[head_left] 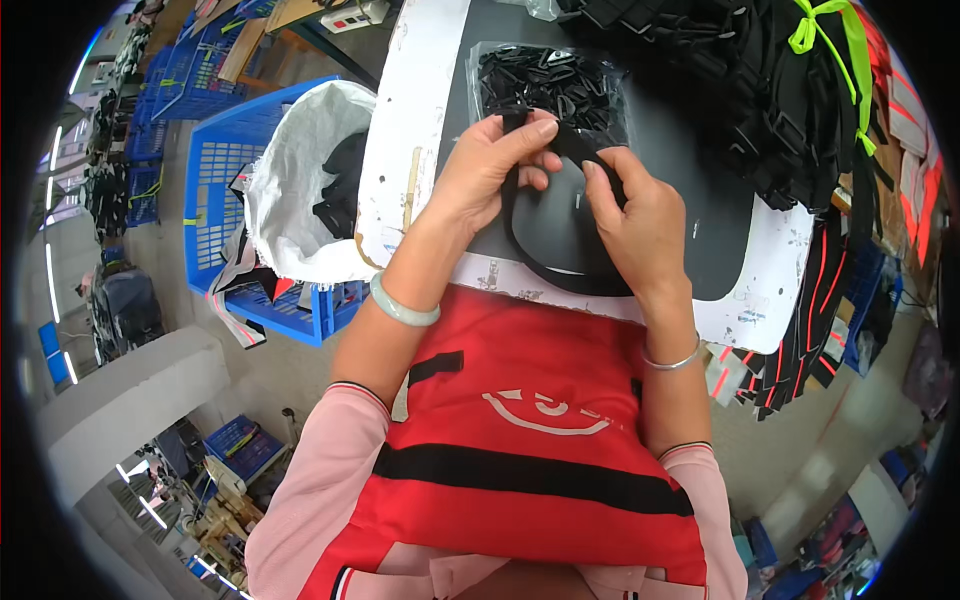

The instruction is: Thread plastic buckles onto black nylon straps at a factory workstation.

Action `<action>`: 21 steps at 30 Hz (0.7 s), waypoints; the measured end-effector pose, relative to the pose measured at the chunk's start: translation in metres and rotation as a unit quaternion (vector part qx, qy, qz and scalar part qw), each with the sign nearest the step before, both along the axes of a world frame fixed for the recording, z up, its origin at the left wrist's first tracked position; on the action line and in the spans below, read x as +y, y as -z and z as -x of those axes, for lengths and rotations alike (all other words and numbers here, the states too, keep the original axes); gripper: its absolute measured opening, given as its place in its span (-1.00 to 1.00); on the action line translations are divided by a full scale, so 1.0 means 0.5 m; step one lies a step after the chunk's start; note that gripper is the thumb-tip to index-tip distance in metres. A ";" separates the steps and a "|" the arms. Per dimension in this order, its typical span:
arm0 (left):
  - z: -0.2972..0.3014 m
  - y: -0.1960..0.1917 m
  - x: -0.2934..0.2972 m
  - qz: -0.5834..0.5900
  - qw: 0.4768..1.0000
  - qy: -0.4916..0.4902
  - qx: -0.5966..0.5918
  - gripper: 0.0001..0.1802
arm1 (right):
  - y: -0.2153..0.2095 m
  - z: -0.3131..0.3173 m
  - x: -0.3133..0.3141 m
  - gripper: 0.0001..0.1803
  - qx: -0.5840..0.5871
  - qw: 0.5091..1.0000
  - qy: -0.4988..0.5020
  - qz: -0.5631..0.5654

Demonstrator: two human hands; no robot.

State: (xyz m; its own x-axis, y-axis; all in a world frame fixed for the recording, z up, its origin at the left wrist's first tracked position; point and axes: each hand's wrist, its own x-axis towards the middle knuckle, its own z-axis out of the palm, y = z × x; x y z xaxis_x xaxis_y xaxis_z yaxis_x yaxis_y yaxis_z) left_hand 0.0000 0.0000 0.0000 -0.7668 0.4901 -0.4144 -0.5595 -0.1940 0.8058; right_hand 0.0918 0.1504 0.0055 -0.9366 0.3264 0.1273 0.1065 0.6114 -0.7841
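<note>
- The left grip [487,165] is closed at thumb and fingers on a black strap [573,147], near one end of it as far as the view lets me judge; whether a small buckle sits at those fingertips I cannot tell.
- The right grip [645,215] pinches the same strap between thumb and fingers, just right of the left grip and slightly nearer the body.
- Between the two grips runs a short, slanting stretch of strap; the rest hangs below the left grip and curves in a loop towards the right wrist.
- Just beyond the left grip, on the table [740,325], lies a clear bag of black plastic parts [560,85].
- Beyond and right of the right grip is a heap of black straps and buckles [760,140].
- Well left of the left grip stands a white sack [272,220] in a blue crate [207,240].
</note>
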 end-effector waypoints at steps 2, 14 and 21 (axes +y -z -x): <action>-0.005 0.000 0.001 0.025 0.999 0.011 0.019 -0.79 | 0.001 -0.004 -0.001 -0.85 -0.007 0.999 -0.019 -0.050; -0.048 0.000 -0.005 0.059 0.988 0.081 0.120 -0.82 | -0.001 -0.035 -0.007 -0.88 -0.012 0.995 -0.079 -0.060; -0.072 0.015 -0.014 0.015 0.995 0.097 0.028 -0.77 | -0.002 -0.055 -0.002 -0.88 0.007 0.994 -0.108 -0.016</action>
